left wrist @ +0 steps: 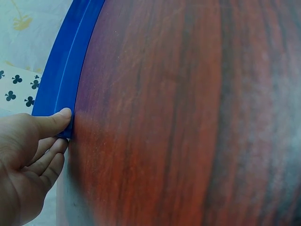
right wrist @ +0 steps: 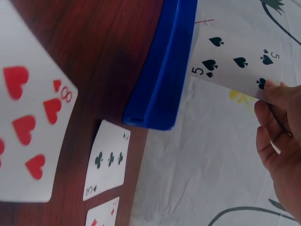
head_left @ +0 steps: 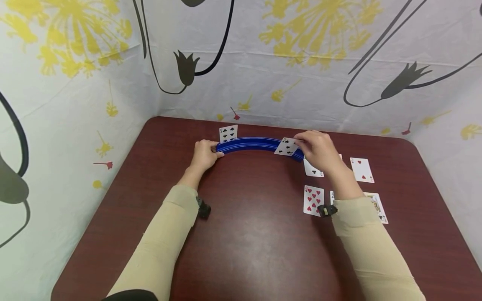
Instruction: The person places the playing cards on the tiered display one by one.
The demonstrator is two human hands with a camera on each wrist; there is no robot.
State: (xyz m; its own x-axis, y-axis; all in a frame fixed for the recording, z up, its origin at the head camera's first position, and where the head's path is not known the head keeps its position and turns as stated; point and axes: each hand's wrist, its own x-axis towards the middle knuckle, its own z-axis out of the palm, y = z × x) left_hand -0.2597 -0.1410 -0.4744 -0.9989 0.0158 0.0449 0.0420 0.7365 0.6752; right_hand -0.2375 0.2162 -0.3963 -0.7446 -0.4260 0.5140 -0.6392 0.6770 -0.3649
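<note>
A curved blue card holder (head_left: pixel 248 144) lies toward the back of the table. At its left end my left hand (head_left: pixel 203 156) pinches it, the thumb (left wrist: pixel 61 117) on top and fingers beneath. My right hand (head_left: pixel 320 150) holds a five of spades (right wrist: pixel 237 61) by one edge between thumb and fingers. That card is above the holder's right part; whether it touches a slot, I cannot tell. Near the left end a clubs card (head_left: pixel 228 133) stands upright at the holder's back side, its lower part hidden.
Right of the holder lie face-up cards: a three of clubs (right wrist: pixel 107 160), a diamonds card (right wrist: pixel 103 216), a two of hearts (head_left: pixel 362 170), an eight of hearts (head_left: pixel 314 200) and a face card (head_left: pixel 378 207). My right arm partly covers some. A patterned cloth (head_left: pixel 241 62) hangs behind the table (head_left: pixel 248 234).
</note>
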